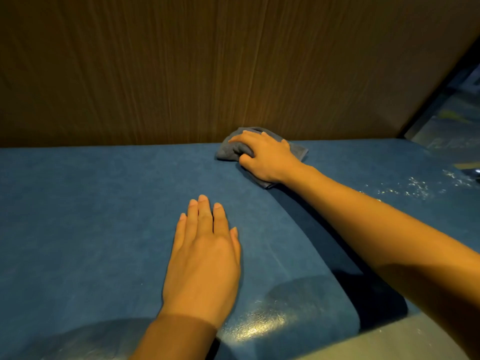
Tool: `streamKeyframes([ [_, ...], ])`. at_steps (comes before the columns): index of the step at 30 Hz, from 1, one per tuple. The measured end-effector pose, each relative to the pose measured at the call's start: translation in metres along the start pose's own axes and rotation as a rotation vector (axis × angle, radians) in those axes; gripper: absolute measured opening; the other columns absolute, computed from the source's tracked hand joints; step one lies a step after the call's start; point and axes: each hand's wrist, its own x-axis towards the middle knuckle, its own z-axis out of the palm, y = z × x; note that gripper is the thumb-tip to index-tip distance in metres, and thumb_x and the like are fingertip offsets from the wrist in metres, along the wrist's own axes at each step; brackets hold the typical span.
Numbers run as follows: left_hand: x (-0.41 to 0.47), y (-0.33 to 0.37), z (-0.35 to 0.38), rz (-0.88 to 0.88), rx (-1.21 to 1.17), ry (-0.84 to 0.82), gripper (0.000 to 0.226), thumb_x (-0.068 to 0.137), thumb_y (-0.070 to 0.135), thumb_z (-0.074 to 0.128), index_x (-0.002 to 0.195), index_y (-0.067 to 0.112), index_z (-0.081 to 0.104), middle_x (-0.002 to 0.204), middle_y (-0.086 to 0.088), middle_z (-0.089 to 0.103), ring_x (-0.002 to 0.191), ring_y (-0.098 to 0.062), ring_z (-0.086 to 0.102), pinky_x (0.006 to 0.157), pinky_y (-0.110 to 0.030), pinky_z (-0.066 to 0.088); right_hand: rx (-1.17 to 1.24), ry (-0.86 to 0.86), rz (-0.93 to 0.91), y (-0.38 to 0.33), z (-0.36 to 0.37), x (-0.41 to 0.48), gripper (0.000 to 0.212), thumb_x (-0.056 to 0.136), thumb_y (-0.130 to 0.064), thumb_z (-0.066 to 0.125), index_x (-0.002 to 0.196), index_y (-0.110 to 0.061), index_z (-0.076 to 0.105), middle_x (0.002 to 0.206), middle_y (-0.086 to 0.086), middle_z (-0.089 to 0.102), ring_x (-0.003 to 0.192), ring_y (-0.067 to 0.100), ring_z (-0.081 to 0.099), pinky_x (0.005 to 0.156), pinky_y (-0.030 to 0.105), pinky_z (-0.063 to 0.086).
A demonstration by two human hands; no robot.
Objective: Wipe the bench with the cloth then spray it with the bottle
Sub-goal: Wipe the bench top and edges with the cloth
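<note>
The blue bench (91, 203) fills the lower part of the head view. A crumpled grey cloth (230, 150) lies on it at the back, against the wooden wall. My right hand (265, 157) lies on top of the cloth, fingers curled over it and thumb tucked into its folds, arm stretched out from the right. My left hand (205, 255) lies flat on the bench near the front, fingers straight and together, holding nothing. No spray bottle is in view.
A brown wood-grain wall (207, 68) rises straight behind the bench. White specks (415, 187) are scattered over the bench surface at the right. A dark gap and a blurry area show at the far right edge (452, 118). A wet-looking sheen (265, 323) glints near the front edge.
</note>
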Motion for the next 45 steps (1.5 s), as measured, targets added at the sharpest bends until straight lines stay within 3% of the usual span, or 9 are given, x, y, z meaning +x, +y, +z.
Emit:
streamKeyframes([
  [9,0.001,-0.001,0.000,0.003,0.044,-0.028,0.043,0.076,0.022,0.053,0.104,-0.008,0.068,0.110,-0.028,0.066,0.103,-0.042,0.064,0.081,-0.053,0.049,-0.006,0.071,0.139,0.047,-0.013,-0.027,0.039,0.088,-0.029,0.042,0.125,-0.034,0.050,0.136,-0.006,0.046,0.128,0.030,0.039,0.096,0.067,0.031],
  [16,0.002,0.000,0.003,0.011,0.080,0.006,0.052,0.083,0.025,0.034,0.104,-0.010,0.066,0.111,-0.030,0.065,0.103,-0.044,0.063,0.082,-0.054,0.048,-0.058,0.056,0.197,0.049,-0.003,-0.063,0.049,0.090,-0.029,0.041,0.137,-0.041,0.039,0.157,-0.006,0.024,0.142,0.032,0.020,0.106,0.069,0.017],
  [23,0.003,-0.001,0.009,-0.015,0.069,0.073,0.039,0.075,0.009,0.071,0.107,-0.013,0.063,0.113,-0.035,0.062,0.105,-0.051,0.059,0.082,-0.061,0.047,-0.036,0.044,0.208,0.025,0.006,-0.109,0.046,0.094,-0.036,0.039,0.139,-0.044,0.035,0.160,-0.006,0.014,0.148,0.032,0.004,0.112,0.065,0.005],
  [27,0.005,-0.001,0.005,-0.029,0.070,0.042,0.040,0.091,0.013,0.053,0.123,-0.009,0.054,0.132,-0.032,0.050,0.124,-0.047,0.046,0.098,-0.056,0.039,-0.032,0.059,0.158,0.008,0.013,-0.141,0.058,0.084,-0.067,0.023,0.137,-0.048,0.035,0.160,-0.006,0.015,0.148,0.032,0.003,0.111,0.064,0.003],
  [30,0.005,0.001,0.001,-0.032,0.046,0.046,0.046,0.086,0.011,0.059,0.126,-0.011,0.051,0.135,-0.032,0.046,0.127,-0.049,0.042,0.100,-0.057,0.037,-0.010,0.035,0.159,-0.003,0.015,-0.163,0.070,0.075,-0.071,0.012,0.137,-0.049,0.035,0.161,-0.008,0.010,0.148,0.029,-0.004,0.112,0.061,-0.005],
  [32,0.006,0.005,-0.003,-0.043,0.025,-0.029,0.049,0.094,0.016,0.043,0.138,-0.006,0.037,0.149,-0.026,0.029,0.139,-0.041,0.025,0.111,-0.050,0.025,0.005,0.018,0.161,-0.008,0.015,-0.175,0.075,0.071,-0.076,0.011,0.137,-0.049,0.036,0.160,-0.010,0.009,0.148,0.028,-0.007,0.112,0.058,-0.009],
  [34,0.007,0.009,-0.006,-0.033,0.020,-0.060,0.051,0.098,0.017,0.030,0.146,0.000,0.019,0.157,-0.018,0.010,0.145,-0.033,0.008,0.116,-0.041,0.015,0.011,0.060,0.143,-0.010,0.019,-0.182,0.077,0.073,-0.074,0.003,0.132,-0.047,0.044,0.158,-0.008,0.023,0.148,0.033,0.005,0.112,0.062,-0.002],
  [38,0.008,0.027,-0.013,-0.008,0.006,-0.079,0.060,0.096,0.007,0.027,0.148,0.003,-0.004,0.157,-0.015,-0.010,0.146,-0.028,-0.007,0.117,-0.035,0.003,-0.090,0.155,0.069,0.001,0.027,-0.199,0.054,0.093,-0.060,0.008,0.111,-0.045,0.057,0.134,-0.005,0.059,0.128,0.035,0.051,0.094,0.065,0.036],
  [45,0.019,0.080,-0.014,0.097,-0.050,-0.109,0.058,0.100,0.012,0.019,0.146,0.003,-0.015,0.155,-0.015,-0.022,0.144,-0.027,-0.017,0.116,-0.033,-0.008,-0.061,0.276,0.040,0.040,0.021,-0.223,0.044,0.093,-0.062,0.017,0.119,-0.046,0.049,0.141,-0.014,0.050,0.137,0.023,0.038,0.105,0.052,0.028],
])
